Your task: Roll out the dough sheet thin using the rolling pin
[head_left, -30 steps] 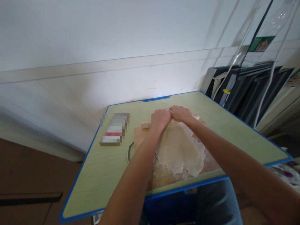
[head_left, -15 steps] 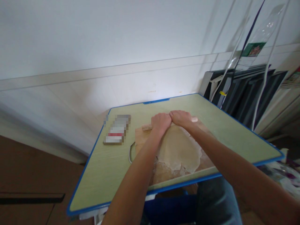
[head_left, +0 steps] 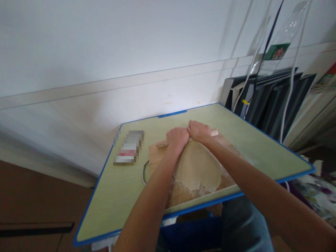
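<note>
From my head view, my left fingers (head_left: 175, 132) and right fingers (head_left: 194, 127) are curled down over the pin (head_left: 162, 145), side by side near its middle, gripping it, though my fingertips are hidden on the far side. The pin lies across the far part of the board (head_left: 155, 159), its two ends showing beyond my fists. The dough (head_left: 195, 167) spreads flat on the board from just under the pin towards me; I can't tell whether its far edge clings to the wood. With my grip bunched at the centre, uneven pressure could tip the pin and leave one side thicker. The near edge is ragged and notched, so a hard pull might tear it further there. Too little flour beneath could make it stick, and a strong shove might slide the board over the bench (head_left: 118, 203).
</note>
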Motion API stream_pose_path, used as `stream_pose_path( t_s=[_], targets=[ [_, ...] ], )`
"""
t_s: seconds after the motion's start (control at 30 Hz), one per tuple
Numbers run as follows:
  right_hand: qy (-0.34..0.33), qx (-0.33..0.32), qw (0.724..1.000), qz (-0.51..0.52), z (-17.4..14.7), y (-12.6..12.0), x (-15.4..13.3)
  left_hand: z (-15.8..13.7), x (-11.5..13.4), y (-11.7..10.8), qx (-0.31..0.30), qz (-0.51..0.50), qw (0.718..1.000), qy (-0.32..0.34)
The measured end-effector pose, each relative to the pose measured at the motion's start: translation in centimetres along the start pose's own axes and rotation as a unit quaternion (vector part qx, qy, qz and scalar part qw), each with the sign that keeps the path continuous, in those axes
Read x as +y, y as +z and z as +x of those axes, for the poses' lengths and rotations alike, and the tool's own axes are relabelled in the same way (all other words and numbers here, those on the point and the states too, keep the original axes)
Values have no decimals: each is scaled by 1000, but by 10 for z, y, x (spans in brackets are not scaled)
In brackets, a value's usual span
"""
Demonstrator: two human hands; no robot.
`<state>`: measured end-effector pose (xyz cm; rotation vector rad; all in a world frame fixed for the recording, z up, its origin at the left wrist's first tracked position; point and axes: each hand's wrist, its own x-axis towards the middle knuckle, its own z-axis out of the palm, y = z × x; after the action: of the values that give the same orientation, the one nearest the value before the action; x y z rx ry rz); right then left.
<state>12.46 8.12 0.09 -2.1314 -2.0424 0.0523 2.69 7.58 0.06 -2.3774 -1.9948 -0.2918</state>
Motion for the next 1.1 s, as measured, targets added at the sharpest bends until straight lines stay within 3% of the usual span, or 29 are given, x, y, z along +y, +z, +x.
stream_pose_path(
  t_s=[0.23, 0.7, 1.1],
  targets=[
    [22, -25, 999, 8, 3, 1, -1, 1, 1, 2, 11, 8, 1000, 6],
    [37, -11, 999, 16, 2, -1, -2, -1, 2, 5, 44, 21, 999, 9],
    [24, 17, 999, 13, -2, -2, -3, -2, 4, 5, 21, 35, 999, -2]
  ],
)
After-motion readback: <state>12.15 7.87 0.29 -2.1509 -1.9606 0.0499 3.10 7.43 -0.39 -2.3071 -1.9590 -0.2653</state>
